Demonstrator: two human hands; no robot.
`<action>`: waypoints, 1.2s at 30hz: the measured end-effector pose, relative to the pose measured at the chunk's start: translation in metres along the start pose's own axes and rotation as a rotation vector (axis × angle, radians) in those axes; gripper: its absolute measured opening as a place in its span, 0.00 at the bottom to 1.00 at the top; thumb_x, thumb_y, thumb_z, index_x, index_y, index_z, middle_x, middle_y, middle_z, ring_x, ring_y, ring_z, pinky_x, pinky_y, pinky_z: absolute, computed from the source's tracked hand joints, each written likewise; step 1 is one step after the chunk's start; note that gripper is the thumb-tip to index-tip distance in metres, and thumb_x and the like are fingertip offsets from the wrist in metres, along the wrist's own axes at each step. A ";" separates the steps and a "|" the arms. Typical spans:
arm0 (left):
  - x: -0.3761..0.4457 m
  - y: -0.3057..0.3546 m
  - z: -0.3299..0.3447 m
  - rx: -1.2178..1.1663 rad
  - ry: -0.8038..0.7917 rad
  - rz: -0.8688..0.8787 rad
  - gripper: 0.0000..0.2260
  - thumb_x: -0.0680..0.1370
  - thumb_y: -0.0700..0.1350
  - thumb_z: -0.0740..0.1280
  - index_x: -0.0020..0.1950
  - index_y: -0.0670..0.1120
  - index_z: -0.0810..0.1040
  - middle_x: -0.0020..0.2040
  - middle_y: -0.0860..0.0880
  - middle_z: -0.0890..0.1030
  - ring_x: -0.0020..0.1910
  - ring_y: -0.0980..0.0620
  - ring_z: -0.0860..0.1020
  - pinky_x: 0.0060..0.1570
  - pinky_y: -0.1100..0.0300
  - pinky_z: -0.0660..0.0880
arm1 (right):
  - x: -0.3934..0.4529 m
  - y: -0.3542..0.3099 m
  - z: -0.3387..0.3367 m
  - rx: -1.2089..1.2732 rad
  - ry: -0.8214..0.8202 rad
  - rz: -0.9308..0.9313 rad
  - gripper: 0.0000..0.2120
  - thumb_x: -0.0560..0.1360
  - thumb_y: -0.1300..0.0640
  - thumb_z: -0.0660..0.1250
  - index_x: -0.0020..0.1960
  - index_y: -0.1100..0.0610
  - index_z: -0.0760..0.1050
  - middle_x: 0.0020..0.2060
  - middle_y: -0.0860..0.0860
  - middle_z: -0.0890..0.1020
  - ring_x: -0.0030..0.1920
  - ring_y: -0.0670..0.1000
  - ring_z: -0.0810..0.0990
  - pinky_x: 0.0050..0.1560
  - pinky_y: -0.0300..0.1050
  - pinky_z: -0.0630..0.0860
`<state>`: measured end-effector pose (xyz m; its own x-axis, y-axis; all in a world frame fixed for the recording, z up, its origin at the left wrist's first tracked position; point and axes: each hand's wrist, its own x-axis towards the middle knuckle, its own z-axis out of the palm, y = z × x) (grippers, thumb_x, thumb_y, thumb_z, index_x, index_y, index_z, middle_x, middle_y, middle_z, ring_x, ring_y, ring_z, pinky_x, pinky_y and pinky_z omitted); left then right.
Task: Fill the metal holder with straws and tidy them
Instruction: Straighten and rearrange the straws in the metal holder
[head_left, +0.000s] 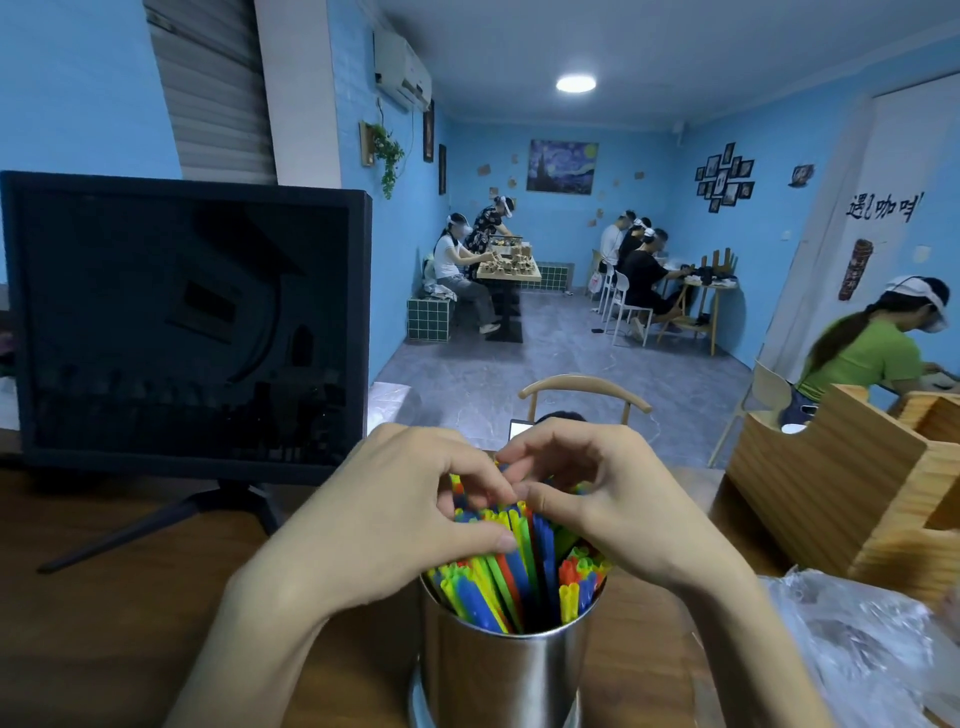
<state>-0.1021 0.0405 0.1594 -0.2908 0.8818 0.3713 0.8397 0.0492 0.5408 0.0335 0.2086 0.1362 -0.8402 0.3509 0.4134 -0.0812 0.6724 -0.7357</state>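
This is a small café being used as a shared workroom. Sky-blue walls carry a Starry Night print (562, 166), a cluster of framed photos (724, 176), a hanging plant (387, 150) and painted lettering (883, 208) (Chinese characters, only partly legible). Groups of people wearing head-mounted cameras sit at small dining tables (511, 273) with white chairs (626, 306) and tiled benches (428, 318). Close by, a dark monitor (182, 322) and a wooden condiment organiser (852, 483) stand on a wooden counter (104, 623).
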 end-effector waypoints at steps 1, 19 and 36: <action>0.000 0.000 0.001 0.037 0.014 -0.003 0.10 0.66 0.57 0.81 0.46 0.62 0.86 0.41 0.63 0.80 0.38 0.57 0.78 0.38 0.69 0.69 | 0.000 0.001 0.000 0.010 0.006 0.003 0.10 0.75 0.63 0.75 0.51 0.50 0.84 0.43 0.48 0.87 0.46 0.48 0.86 0.52 0.52 0.81; 0.004 0.000 0.014 0.118 0.079 0.042 0.10 0.67 0.61 0.77 0.46 0.64 0.82 0.41 0.63 0.80 0.43 0.60 0.77 0.43 0.62 0.75 | 0.000 0.005 -0.002 0.029 -0.020 -0.004 0.08 0.79 0.63 0.70 0.50 0.52 0.85 0.43 0.49 0.88 0.47 0.50 0.86 0.53 0.58 0.81; 0.006 0.009 0.018 -0.021 -0.004 0.010 0.09 0.68 0.50 0.80 0.44 0.60 0.85 0.36 0.61 0.83 0.38 0.57 0.78 0.39 0.69 0.72 | 0.000 0.006 -0.005 0.059 -0.002 -0.004 0.09 0.79 0.66 0.69 0.49 0.55 0.85 0.42 0.50 0.87 0.46 0.51 0.86 0.52 0.56 0.82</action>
<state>-0.0876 0.0545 0.1529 -0.2804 0.8839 0.3743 0.8327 0.0301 0.5528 0.0354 0.2159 0.1343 -0.8411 0.3469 0.4151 -0.1161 0.6337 -0.7648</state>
